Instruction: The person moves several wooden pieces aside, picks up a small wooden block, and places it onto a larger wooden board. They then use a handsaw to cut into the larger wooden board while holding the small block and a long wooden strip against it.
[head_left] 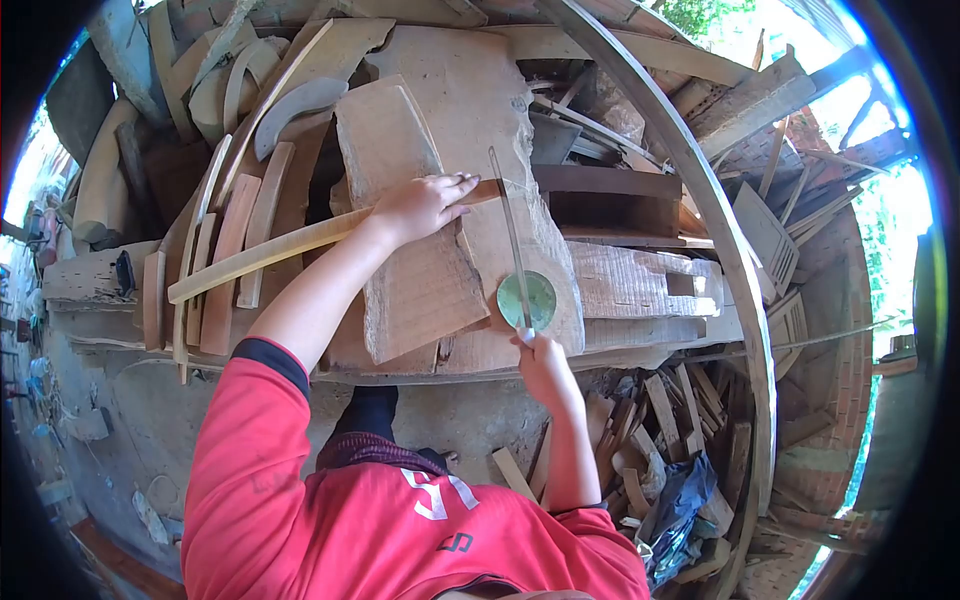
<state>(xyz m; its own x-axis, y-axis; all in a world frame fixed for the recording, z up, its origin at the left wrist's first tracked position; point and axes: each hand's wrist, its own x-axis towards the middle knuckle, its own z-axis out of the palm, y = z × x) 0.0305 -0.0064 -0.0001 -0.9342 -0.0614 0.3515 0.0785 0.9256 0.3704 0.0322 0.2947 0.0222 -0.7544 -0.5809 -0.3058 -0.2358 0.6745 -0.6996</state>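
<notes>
A long, slightly curved wooden strip [270, 252] lies across a thick, rough-edged board [425, 290] on the bench. My left hand [420, 208] is over the strip near its right end, with the fingers on the far side and the thumb on the near side, gripping it against the board. My right hand [546, 368] is closed around the pale handle of a long, narrow metal file [513, 225]. The file points away from me, and its blade crosses at the strip's right end. Under the blade, near the handle, sits a round green bowl [540, 298].
Several curved wooden pieces [230, 262] lie to the left. A hollow brown wooden piece [610, 205] and a slotted beam [640, 280] are on the right. A large curved beam [715, 190] arches along the right side. Scrap wood [660, 415] and a dark plastic bag [682, 510] lie below.
</notes>
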